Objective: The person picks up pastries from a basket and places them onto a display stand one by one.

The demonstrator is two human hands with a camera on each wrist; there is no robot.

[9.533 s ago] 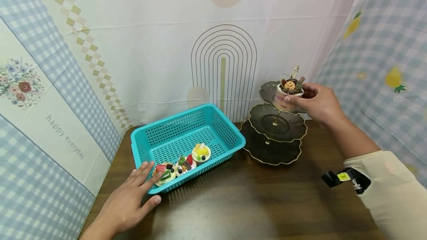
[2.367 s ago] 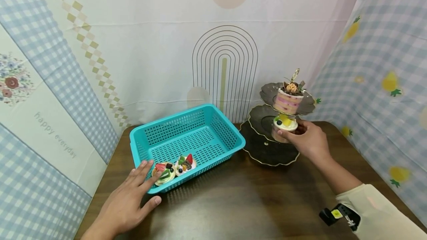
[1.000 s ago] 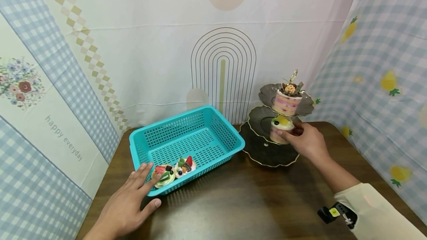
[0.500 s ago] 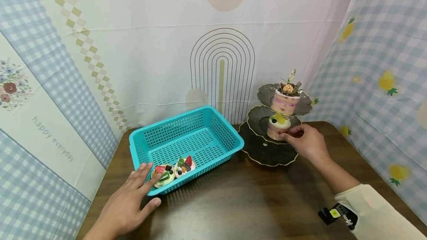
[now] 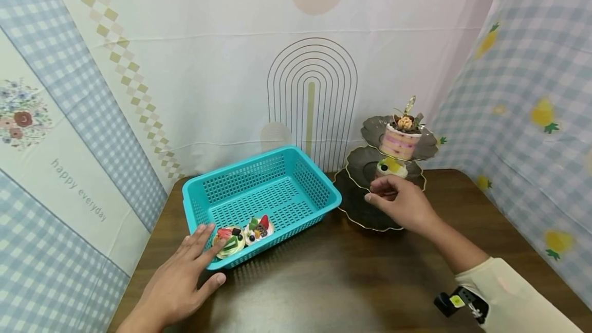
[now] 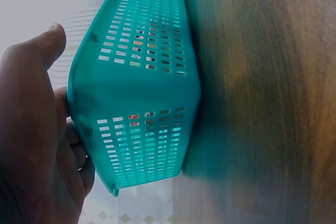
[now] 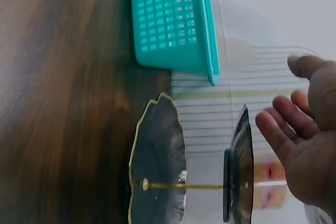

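Observation:
My left hand [image 5: 178,279] lies with straight fingers over the near left corner of a turquoise plastic basket [image 5: 259,163]. Inside that corner sit two fruit-topped cakes: one [image 5: 229,243] partly under my fingers, the other [image 5: 259,230] beside it with a strawberry. My right hand [image 5: 402,202] is in front of a three-tier dark tray stand [image 5: 361,166], fingers loosely bent and holding nothing. Behind it, on the middle tier, a small cup cake [image 5: 392,166] with yellow fruit is partly hidden. On the top tier stands a pink-layered cake [image 5: 400,140] with a nut topping.
A brown wooden table [image 5: 314,281] carries the basket and the stand, which stand close together. A white patterned cloth [image 5: 222,66] hangs right behind them, with checked cloth [image 5: 532,132] on the right and on the left.
Over these frames the nut-topped cake was released on the top tier and the yellow-fruit cake left the basket for the middle tier. My right hand let go and moved back left; my left stayed.

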